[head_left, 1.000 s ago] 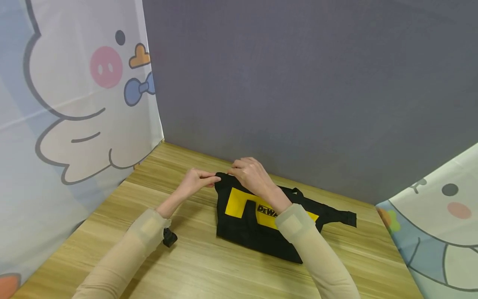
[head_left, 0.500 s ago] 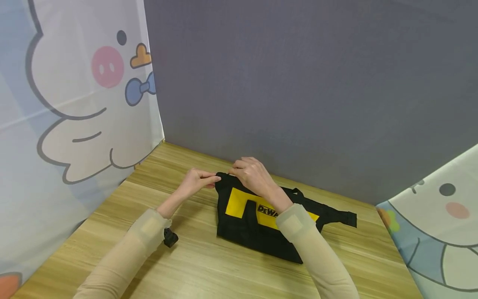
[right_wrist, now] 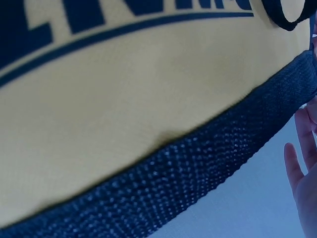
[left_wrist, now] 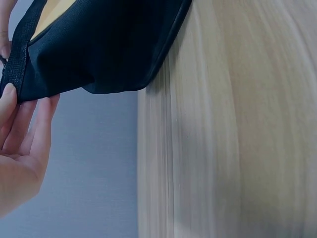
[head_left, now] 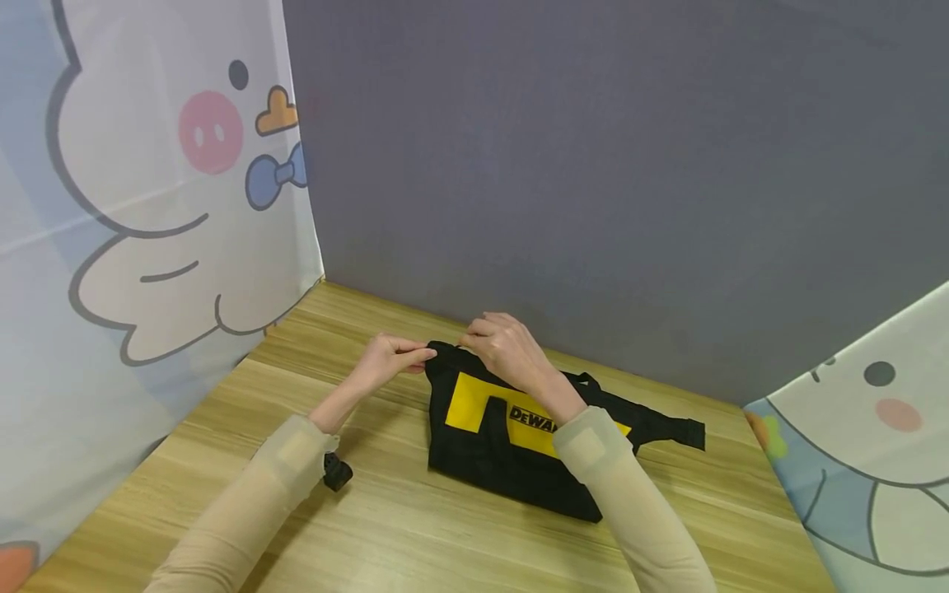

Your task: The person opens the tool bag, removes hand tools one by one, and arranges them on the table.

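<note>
A black DeWalt tool bag with a yellow panel stands on the wooden table. My left hand pinches its top left corner; in the left wrist view thumb and fingers grip the dark webbing edge, with that hand below the fabric. Just to the right, my right hand bends over the top edge, pinching what looks like a zipper pull, mostly hidden by the fingers. The right wrist view is filled by the yellow panel and woven black edging, with part of a hand at its right side.
A small black object lies on the table beside the left forearm. Behind the bag rises a grey partition. Cartoon-printed cloths hang at left and right. A black strap end sticks out rightward from the bag.
My right hand has shifted slightly to the right along the bag's top edge. The left hand keeps its pinch on the corner, and the bag stays almost in place.
</note>
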Demonstrator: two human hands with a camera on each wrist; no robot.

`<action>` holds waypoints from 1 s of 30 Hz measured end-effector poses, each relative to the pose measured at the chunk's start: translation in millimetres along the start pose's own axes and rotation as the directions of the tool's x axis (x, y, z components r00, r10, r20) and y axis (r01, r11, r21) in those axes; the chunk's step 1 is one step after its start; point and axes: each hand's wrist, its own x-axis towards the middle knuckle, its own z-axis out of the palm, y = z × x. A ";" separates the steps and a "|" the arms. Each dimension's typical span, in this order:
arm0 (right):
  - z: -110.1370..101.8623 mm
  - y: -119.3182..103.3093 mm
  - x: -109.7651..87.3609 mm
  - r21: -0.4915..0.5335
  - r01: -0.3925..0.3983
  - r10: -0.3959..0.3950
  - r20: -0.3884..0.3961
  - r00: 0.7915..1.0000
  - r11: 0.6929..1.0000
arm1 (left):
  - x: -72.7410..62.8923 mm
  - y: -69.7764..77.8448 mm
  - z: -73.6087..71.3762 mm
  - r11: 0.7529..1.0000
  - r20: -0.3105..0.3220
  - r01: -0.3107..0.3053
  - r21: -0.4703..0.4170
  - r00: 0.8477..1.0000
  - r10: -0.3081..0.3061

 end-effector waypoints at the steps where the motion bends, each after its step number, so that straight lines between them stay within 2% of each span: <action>1: 0.0 0.2 -0.3 -0.002 0.003 -0.003 0.002 1.000 1.000 | 0.2 -0.4 0.1 1.000 -0.002 0.003 0.000 1.000 -0.003; 16: 3.3 -1.7 1.1 -0.013 0.015 -0.015 0.006 1.000 1.000 | -1.8 2.2 1.3 1.000 -0.010 0.023 -0.021 1.000 -0.023; 21: 6.5 -4.2 6.6 -0.009 0.044 -0.044 0.029 0.999 0.999 | -2.0 2.1 1.0 1.000 -0.004 0.013 -0.011 1.000 -0.013; 30: 6.3 -0.7 8.6 -0.064 0.102 -0.096 0.088 0.991 0.993 | -3.3 3.3 0.5 1.000 -0.005 -0.019 0.004 1.000 0.019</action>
